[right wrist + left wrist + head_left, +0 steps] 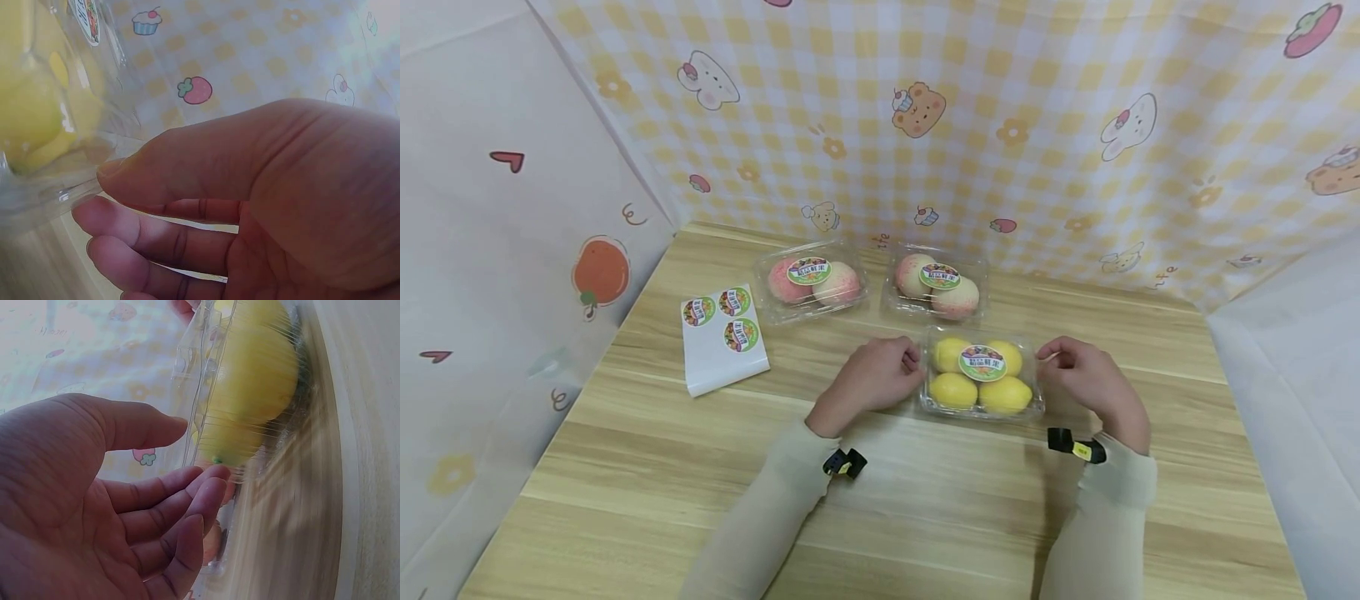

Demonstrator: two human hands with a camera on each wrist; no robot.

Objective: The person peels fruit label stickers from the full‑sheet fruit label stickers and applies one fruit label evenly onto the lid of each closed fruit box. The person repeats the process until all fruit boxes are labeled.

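A clear plastic box (927, 406) of several yellow lemons (953, 390) rests on the table, a round fruit sticker (982, 363) on its lid. My left hand (880, 375) holds the box's left end, thumb by the lid's rim and bent fingers lower against the side. At the opposite end, my right hand (1093, 379) pinches the rim between thumb and forefinger; the right wrist view shows the thumb (134, 178) on the plastic edge. Behind stand two more clear boxes, each with two pink-and-white peaches (837, 284) (955, 297) and a similar sticker on top.
A white sticker sheet (722, 371) with three round stickers lies at the left, one corner edge curling. The wooden table (925, 517) meets a yellow checked cloth (1037, 167) at the back. Pale cloth walls (512, 275) stand at the sides.
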